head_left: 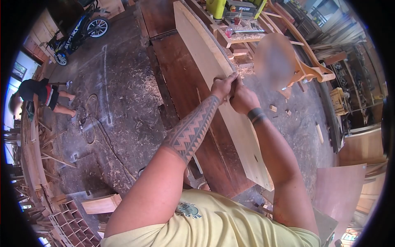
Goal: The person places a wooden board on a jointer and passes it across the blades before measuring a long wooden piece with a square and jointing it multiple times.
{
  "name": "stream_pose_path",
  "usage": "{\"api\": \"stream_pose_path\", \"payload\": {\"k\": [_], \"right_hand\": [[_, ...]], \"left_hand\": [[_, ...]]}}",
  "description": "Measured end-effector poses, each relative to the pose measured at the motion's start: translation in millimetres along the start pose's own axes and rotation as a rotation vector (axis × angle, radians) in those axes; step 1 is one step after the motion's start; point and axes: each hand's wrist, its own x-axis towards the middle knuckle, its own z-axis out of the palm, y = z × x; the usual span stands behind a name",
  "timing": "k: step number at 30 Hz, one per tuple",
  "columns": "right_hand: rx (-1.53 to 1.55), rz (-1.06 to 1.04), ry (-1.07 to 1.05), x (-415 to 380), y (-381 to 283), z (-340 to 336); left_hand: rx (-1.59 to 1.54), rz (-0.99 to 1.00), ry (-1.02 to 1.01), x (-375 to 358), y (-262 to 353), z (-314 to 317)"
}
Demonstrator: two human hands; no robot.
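A long pale wooden plank [243, 142] stands on its edge, running away from my body, with a curved upper edge. My left hand [222, 88] is closed at that upper edge, about midway along the plank. Right beside it, my right hand [244, 100] is also closed, its fingers curled at the same edge. The two hands touch or nearly touch. Between them shows a small dark piece, mostly hidden by the fingers; I cannot make out what it is. Beneath the plank lies a reddish-brown wooden work surface [181, 70].
A green Ryobi machine [240, 10] stands on a wooden bench [247, 36] beyond the plank. A curved wooden frame [314, 73] is at the right. At the left are a motorcycle [78, 38], a bent-over person [41, 94] and a cord [108, 145] on the shaving-strewn floor.
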Motion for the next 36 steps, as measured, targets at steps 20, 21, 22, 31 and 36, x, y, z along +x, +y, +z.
{"api": "stream_pose_path", "payload": {"k": [20, 21, 22, 31, 36], "right_hand": [[-0.046, 0.059, -0.041, 32, -18, -6], [-0.025, 0.057, -0.033, 35, -17, -5], [-0.002, 0.055, -0.026, 38, -16, -5], [-0.009, 0.091, -0.020, 58, -24, -4], [-0.006, 0.103, -0.026, 68, -30, -6]], "left_hand": [[1.129, -0.092, 0.463, 69, -110, -257], [1.137, -0.136, 0.500, 63, -107, -266], [1.138, -0.160, 0.493, 61, -108, -272], [1.002, -0.040, 0.247, 100, -162, -320], [1.044, -0.089, 0.167, 104, -151, -329]]}}
